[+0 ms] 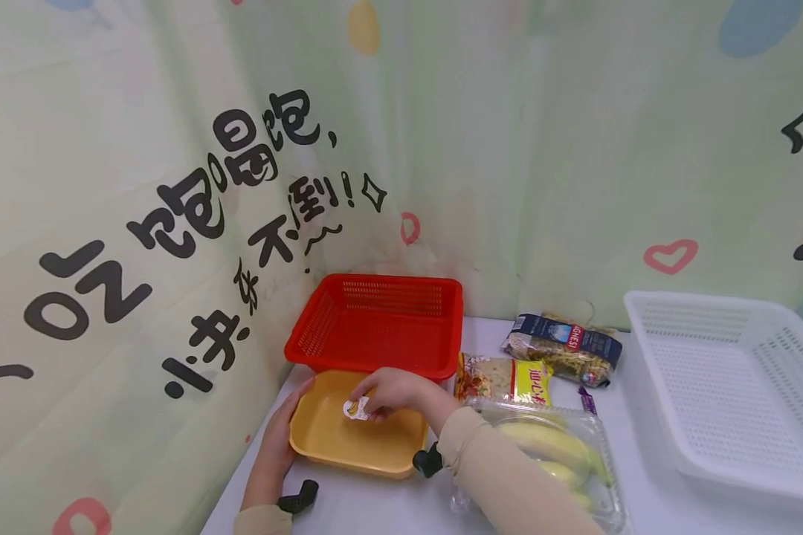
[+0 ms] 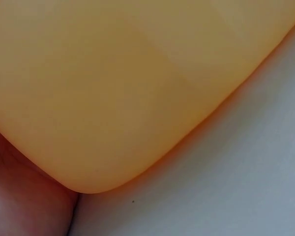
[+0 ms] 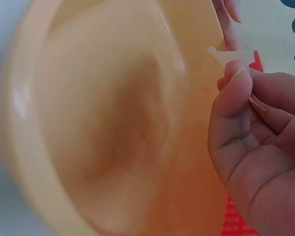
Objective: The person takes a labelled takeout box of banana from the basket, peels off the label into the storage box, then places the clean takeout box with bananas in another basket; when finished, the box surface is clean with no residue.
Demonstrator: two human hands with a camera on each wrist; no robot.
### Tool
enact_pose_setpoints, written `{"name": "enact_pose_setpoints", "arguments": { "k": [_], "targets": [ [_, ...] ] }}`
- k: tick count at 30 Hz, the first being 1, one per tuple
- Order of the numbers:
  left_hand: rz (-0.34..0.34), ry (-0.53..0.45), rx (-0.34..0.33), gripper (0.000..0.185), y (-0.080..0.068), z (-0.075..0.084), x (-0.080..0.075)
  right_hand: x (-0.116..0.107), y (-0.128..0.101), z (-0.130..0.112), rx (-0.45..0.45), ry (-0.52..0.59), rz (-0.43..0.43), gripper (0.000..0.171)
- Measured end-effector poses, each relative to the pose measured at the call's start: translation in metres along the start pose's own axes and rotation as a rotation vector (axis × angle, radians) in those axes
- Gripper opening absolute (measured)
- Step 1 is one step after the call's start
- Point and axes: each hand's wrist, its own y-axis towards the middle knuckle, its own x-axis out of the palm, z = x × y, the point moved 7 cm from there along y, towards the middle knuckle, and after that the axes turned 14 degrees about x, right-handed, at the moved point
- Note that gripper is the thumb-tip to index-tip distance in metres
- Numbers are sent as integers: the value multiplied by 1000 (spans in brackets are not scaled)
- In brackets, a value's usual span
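Note:
A small white sticker (image 1: 356, 409) with a yellow, banana-like picture is pinched between the thumb and index finger of my right hand (image 1: 396, 392). This hand is over the yellow basin (image 1: 355, 462), and the sticker's pale, thin edge (image 3: 222, 55) shows past the fingertips in the right wrist view. Along the basin's left side lies my left hand (image 1: 279, 435), its fingers fairly straight against the outer wall. In the left wrist view, part of that palm (image 2: 24, 196) touches the basin (image 2: 113, 98); the fingers are out of sight there.
Behind the basin is a red basket (image 1: 391, 327). Right of it lie a yellow-and-red food packet (image 1: 502, 379), a pasta bag (image 1: 565, 345) and a small purple wrapper (image 1: 587, 401). A clear box of bananas (image 1: 549, 446) sits under my right forearm. A white basket (image 1: 743, 401) stands far right.

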Motion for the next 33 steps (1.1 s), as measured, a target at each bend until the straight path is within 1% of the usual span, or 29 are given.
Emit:
{"name": "enact_pose_setpoints", "arguments": {
  "k": [6,10,14,17,20,22,28,33],
  "targets": [
    [-20,-38,-9,57,0,0,3,7,9,1,16,-11,5,28],
    [-16,-46,-18,57,-2,1,-1,15,15,-4,5,-40,-8,28],
    [-19,-35,-10,56,-5,3,-5,22,21,-10,3,-51,-19,28],
    [-38,-42,5,54,-6,4,-4,25,25,-11,22,-68,-16,27],
    [-50,-59,15,52,-6,4,-2,27,30,-9,33,-108,-9,26],
    [-54,-65,17,51,-5,4,-1,26,31,-8,39,-131,3,26],
    [-45,-34,15,52,-5,3,1,23,34,-2,64,-155,51,25],
    [-39,-6,8,52,-5,2,0,24,40,-1,52,-210,105,23]
  ]
}}
